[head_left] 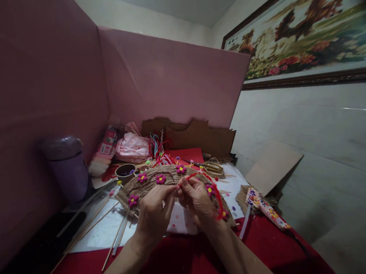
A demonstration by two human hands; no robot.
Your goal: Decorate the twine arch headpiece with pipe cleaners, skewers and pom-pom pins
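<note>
My left hand and my right hand meet at the middle, fingertips pinched together on one end of a red pipe cleaner. Its free length arches over my right hand and curls down by the wrist. Beneath both hands lies a fan-shaped piece wrapped in brown twine, dotted with magenta felt flowers with yellow centres. Small coloured pom-poms stick out round its edge. A white cloth with red dots shows below the fan's middle. What exactly sits between the fingertips is partly hidden.
Gold-handled scissors lie behind the fan, near a cup of dark beads. Thin sticks and glue sticks spread at left. A purple tumbler stands far left. A flower-patterned glue gun rests at right. Torn cardboard leans behind.
</note>
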